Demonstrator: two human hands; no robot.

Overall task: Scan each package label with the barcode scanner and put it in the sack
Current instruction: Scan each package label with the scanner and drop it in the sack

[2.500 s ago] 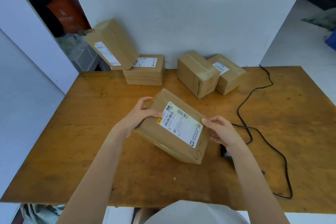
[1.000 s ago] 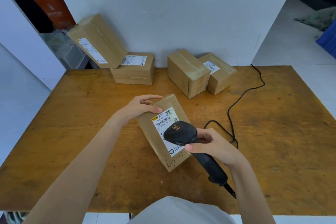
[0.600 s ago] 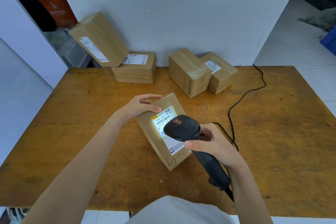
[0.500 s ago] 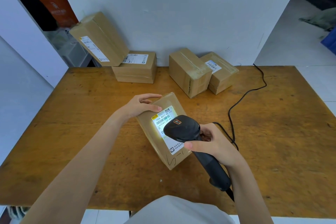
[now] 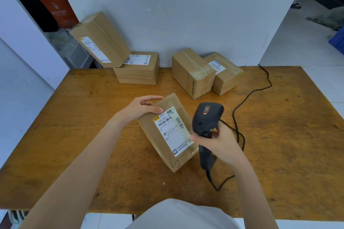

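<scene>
head view: worn wooden table (image 5: 78, 135) against white wall (image 5: 176, 15).

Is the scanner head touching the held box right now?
Apart. The head view shows table between the scanner head and the box edge; only the right hand thumb overlaps the label.
</scene>
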